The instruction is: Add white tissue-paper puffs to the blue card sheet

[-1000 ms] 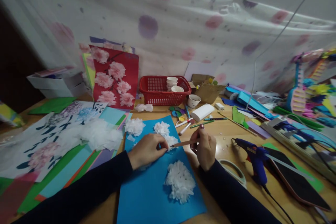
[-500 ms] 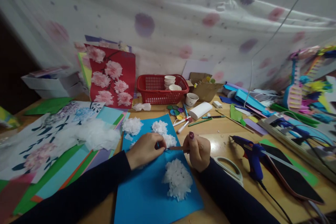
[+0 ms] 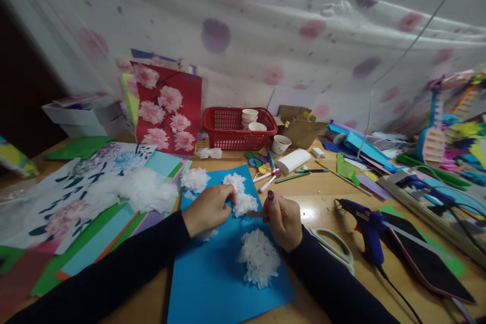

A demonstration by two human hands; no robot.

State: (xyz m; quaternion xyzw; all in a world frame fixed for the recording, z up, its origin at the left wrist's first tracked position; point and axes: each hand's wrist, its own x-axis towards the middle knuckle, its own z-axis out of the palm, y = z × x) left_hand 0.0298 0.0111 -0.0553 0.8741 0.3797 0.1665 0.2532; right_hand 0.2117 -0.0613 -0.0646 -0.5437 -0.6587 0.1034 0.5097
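A blue sheet (image 3: 220, 273) lies on the table, bearing several white crumpled-paper flowers. The largest flower (image 3: 259, 258) is near its right edge; another one (image 3: 195, 180) is at its upper left corner. My right hand (image 3: 284, 220) grips a thin brown stick (image 3: 255, 214), whose tip reaches over the sheet just below a white flower (image 3: 244, 204). Left of that flower, my left hand (image 3: 212, 207) hovers low over the sheet with its fingers curled and thumb near the forefinger; whether anything is between them is hidden.
Right of my right hand lie white-handled scissors (image 3: 334, 248), a blue glue gun (image 3: 364, 228) with its cord, and a dark phone (image 3: 427, 258). Behind are pens, a red basket (image 3: 240, 140) and a paper cup (image 3: 281, 145). White tissue (image 3: 148, 190) and coloured sheets lie left.
My left hand has drawn back a little to the left from the stick's tip, uncovering more of the flower. The whole view has shifted slightly. My right hand still holds the stick.
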